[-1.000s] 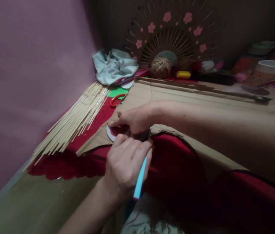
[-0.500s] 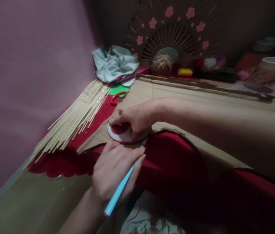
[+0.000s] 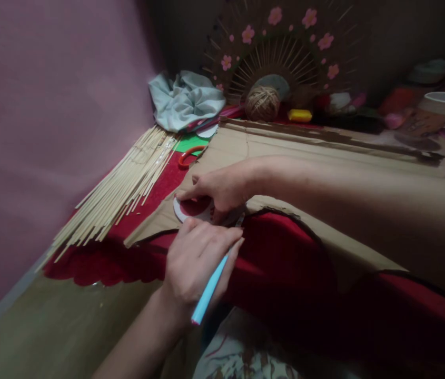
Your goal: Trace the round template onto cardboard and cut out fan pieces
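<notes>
Left hand [image 3: 198,258] lower centre, clenched around blue pencil [image 3: 208,290], tip at disc edge | right hand [image 3: 218,188] centre, ungripped, fingertips pressing red-and-white round disc [image 3: 189,209] flat on cardboard sheet [image 3: 325,152] | bamboo sticks [image 3: 123,189] at left

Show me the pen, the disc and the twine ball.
pen [image 3: 208,290]: head view, middle of the blue barrel.
disc [image 3: 178,212]: head view, white left rim.
twine ball [image 3: 262,103]: head view, centre of the ball.
</notes>
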Action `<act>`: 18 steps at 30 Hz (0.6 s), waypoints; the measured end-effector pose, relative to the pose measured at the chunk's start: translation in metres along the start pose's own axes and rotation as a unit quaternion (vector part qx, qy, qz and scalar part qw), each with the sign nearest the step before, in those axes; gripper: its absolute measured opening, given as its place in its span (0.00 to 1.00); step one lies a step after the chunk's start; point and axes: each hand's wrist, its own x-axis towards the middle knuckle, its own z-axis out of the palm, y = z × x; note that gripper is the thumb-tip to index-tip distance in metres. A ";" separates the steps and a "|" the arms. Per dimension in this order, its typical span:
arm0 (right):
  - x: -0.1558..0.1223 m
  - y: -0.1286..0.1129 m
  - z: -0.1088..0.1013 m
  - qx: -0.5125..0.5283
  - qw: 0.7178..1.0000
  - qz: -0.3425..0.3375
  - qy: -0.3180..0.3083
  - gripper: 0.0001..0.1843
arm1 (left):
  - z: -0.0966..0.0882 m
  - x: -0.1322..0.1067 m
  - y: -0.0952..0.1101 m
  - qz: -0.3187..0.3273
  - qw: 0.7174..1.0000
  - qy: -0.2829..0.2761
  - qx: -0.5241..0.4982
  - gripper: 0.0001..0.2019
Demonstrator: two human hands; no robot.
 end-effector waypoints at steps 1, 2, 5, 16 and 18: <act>0.000 0.000 0.000 0.001 1.000 0.002 -0.001 0.32 | -0.002 0.000 0.001 -0.003 1.000 -0.003 -0.001 0.08; 0.000 0.000 0.000 0.001 1.000 0.005 -0.003 0.34 | -0.004 0.000 0.002 -0.010 1.000 -0.008 0.000 0.08; 0.001 -0.001 0.000 -0.001 1.000 0.005 -0.007 0.36 | -0.009 -0.003 0.002 -0.038 0.999 -0.030 -0.010 0.08; 0.000 -0.002 -0.001 0.007 1.000 0.023 -0.007 0.37 | -0.029 -0.014 -0.002 -0.123 0.990 -0.004 -0.070 0.08; 0.000 -0.003 -0.001 0.012 1.000 0.029 0.002 0.37 | -0.028 -0.013 -0.001 -0.117 0.990 -0.004 -0.082 0.09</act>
